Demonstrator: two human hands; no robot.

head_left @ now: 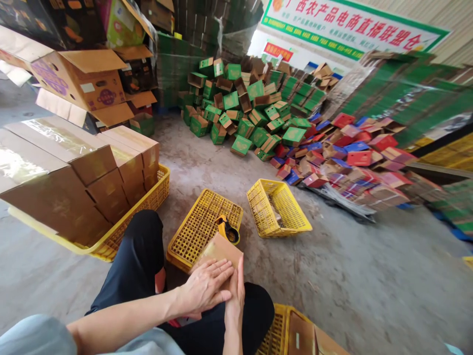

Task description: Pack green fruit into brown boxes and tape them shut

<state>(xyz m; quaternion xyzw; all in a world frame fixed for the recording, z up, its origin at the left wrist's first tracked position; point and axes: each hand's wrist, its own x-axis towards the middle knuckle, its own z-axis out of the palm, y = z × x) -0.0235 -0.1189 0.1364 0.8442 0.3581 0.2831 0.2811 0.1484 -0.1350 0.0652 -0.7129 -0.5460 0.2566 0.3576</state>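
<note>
A small brown cardboard box [220, 249] is in front of me, between my knees. My left hand [209, 283] lies flat across its top, fingers stretched out and close together. Against the box's right side is my right hand [235, 286], gripping it, its lower fingers hidden. Just beyond the box a yellow and black tape dispenser [226, 230] rests on an upturned yellow plastic crate [197, 222]. The box overlaps the near edge of that crate in view, and I cannot tell whether they touch.
At left, a yellow crate [164, 185] holds several closed cartons [62, 192]. Another yellow basket [291, 207] stands ahead on the concrete floor. Green boxes [240, 145] and red and blue boxes [358, 158] are heaped behind. At my lower right is a crate with a brown carton [301, 335].
</note>
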